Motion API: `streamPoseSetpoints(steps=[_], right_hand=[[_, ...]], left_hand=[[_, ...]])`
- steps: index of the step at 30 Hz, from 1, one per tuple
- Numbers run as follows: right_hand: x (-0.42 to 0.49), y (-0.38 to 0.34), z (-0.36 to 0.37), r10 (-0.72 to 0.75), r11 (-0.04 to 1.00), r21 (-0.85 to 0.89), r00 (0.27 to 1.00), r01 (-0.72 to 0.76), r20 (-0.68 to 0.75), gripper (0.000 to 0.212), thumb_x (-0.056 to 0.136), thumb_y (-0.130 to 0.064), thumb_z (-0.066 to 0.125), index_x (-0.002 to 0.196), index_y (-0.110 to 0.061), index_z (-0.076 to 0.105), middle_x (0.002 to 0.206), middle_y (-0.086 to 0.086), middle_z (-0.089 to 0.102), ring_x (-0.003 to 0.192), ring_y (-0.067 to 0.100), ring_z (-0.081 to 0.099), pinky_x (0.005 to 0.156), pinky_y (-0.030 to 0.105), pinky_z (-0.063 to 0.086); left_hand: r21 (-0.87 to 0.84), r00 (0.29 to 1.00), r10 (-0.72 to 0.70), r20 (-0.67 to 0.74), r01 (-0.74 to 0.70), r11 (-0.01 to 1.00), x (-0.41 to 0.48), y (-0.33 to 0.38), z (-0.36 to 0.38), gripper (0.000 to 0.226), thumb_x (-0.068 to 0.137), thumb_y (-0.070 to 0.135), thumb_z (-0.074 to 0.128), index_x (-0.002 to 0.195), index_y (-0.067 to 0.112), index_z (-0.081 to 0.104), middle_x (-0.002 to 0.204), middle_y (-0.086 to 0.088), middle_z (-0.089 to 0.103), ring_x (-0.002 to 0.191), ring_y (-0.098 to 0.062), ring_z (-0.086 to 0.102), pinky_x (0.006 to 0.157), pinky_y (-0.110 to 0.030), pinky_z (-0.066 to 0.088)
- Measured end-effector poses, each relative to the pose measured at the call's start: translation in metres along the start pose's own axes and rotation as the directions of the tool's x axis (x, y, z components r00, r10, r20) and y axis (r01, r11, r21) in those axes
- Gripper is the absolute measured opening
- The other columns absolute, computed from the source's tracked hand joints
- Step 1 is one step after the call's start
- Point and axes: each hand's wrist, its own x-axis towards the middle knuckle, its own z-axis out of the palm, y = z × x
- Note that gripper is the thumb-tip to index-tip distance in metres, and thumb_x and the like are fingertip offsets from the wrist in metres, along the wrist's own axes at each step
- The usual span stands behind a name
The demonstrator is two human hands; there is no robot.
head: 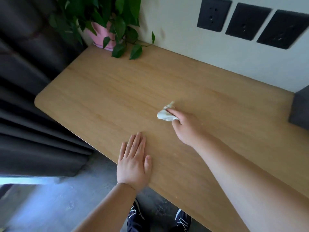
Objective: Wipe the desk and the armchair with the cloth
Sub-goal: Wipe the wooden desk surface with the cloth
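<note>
A light wooden desk [117, 91] runs along a white wall. Near its middle lies a small crumpled white cloth [164, 115], which my right hand [185, 126] holds against the desktop, fingers curled over it. My left hand [133, 164] rests flat on the desk close to the front edge, fingers straight and together, holding nothing. No armchair can be made out for certain; a dark grey upholstered corner [300, 108] shows at the right edge.
A green-leaved plant in a pink pot [103, 34] stands at the desk's back left corner. Dark curtains [25, 97] hang to the left. Three black wall sockets [247, 20] sit above the desk. Grey floor and my shoes [182, 220] show below.
</note>
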Motion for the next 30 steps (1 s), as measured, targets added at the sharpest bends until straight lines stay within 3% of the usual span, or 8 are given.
streamPoseSetpoints(steps=[3, 8, 12, 14, 16, 19, 24, 30], right_hand=[[-0.007, 0.006, 0.021, -0.27, 0.918, -0.257, 0.951, 0.301, 0.148, 0.045, 0.09, -0.001, 0.05, 0.126, -0.017, 0.071, 0.135, 0.002, 0.068, 0.136, 0.032, 0.051, 0.115, 0.047, 0.036], [-0.067, 0.017, 0.023, -0.338, 0.915, -0.103, 0.879, 0.391, 0.336, 0.042, 0.093, -0.004, 0.059, 0.127, -0.025, 0.071, 0.144, -0.001, 0.061, 0.146, 0.013, 0.041, 0.126, 0.038, 0.023], [-0.112, 0.013, 0.013, -0.323, 0.932, -0.025, 0.859, 0.362, 0.397, 0.039, 0.089, -0.006, 0.055, 0.11, -0.028, 0.08, 0.126, -0.011, 0.072, 0.139, 0.0, 0.048, 0.123, 0.03, 0.029], [-0.121, 0.011, 0.005, -0.198, 0.979, 0.111, 0.902, 0.168, 0.383, 0.041, 0.084, -0.007, 0.05, 0.1, -0.025, 0.083, 0.112, -0.014, 0.077, 0.126, -0.004, 0.058, 0.114, 0.022, 0.038], [-0.119, 0.011, -0.012, 0.13, 0.896, 0.388, 0.962, -0.218, 0.242, 0.04, 0.076, -0.011, 0.047, 0.086, -0.023, 0.083, 0.096, -0.012, 0.079, 0.101, 0.002, 0.069, 0.089, 0.014, 0.049], [-0.093, 0.029, -0.063, 0.492, 0.757, 0.561, 0.857, -0.334, -0.154, 0.037, 0.072, -0.017, 0.047, 0.073, -0.034, 0.079, 0.074, -0.014, 0.074, 0.075, 0.01, 0.07, 0.066, 0.025, 0.057], [-0.043, 0.072, -0.144, 0.446, 0.895, 0.224, 0.794, -0.386, -0.413, 0.032, 0.08, -0.035, 0.036, 0.082, -0.043, 0.067, 0.071, -0.02, 0.061, 0.066, 0.0, 0.058, 0.066, 0.027, 0.042], [0.005, 0.126, -0.176, 0.306, 0.897, -0.197, 0.877, -0.396, -0.371, 0.043, 0.089, -0.03, 0.03, 0.125, -0.042, 0.051, 0.08, -0.014, 0.058, 0.066, 0.002, 0.051, 0.057, 0.022, 0.035]], left_hand=[[-0.002, 1.0, 0.004, -0.02, -0.004, 1.0, -0.001, -0.004, 0.005, 0.065, 0.1, 0.038, 0.028, 0.161, 0.017, 0.03, 0.171, 0.0, 0.022, 0.159, -0.017, 0.011, 0.129, -0.047, 0.013], [-0.091, 0.998, 0.045, -0.04, -0.048, 0.995, -0.003, -0.005, 0.001, 0.066, 0.1, 0.038, 0.022, 0.158, 0.01, 0.036, 0.168, -0.005, 0.03, 0.158, -0.024, 0.02, 0.126, -0.051, 0.021], [-0.13, 0.994, 0.106, -0.041, -0.111, 0.985, -0.011, 0.003, 0.002, 0.069, 0.102, 0.044, 0.016, 0.156, 0.007, 0.04, 0.166, -0.007, 0.035, 0.157, -0.025, 0.023, 0.125, -0.052, 0.025], [-0.141, 0.991, 0.135, -0.023, -0.137, 0.981, -0.022, 0.017, 0.01, 0.068, 0.102, 0.044, 0.017, 0.156, 0.009, 0.039, 0.167, -0.006, 0.033, 0.158, -0.023, 0.02, 0.125, -0.051, 0.025], [-0.151, 0.993, 0.115, -0.004, -0.114, 0.982, -0.031, 0.033, 0.02, 0.068, 0.103, 0.044, 0.017, 0.158, 0.01, 0.035, 0.169, -0.005, 0.029, 0.159, -0.023, 0.015, 0.126, -0.05, 0.021], [-0.098, 1.0, 0.016, 0.005, -0.015, 0.995, -0.03, 0.052, 0.034, 0.067, 0.101, 0.04, 0.023, 0.161, 0.011, 0.028, 0.171, -0.005, 0.021, 0.16, -0.022, 0.006, 0.128, -0.045, 0.01], [-0.008, 0.999, -0.029, 0.016, 0.029, 1.0, -0.029, 0.058, 0.041, 0.068, 0.101, 0.042, 0.023, 0.162, 0.012, 0.023, 0.173, -0.004, 0.015, 0.16, -0.021, 0.001, 0.128, -0.043, 0.005], [0.021, 1.0, -0.023, -0.003, 0.023, 1.0, -0.028, 0.059, 0.039, 0.072, 0.102, 0.052, 0.015, 0.158, 0.011, 0.036, 0.171, -0.006, 0.024, 0.16, -0.024, 0.01, 0.128, -0.047, 0.012]])
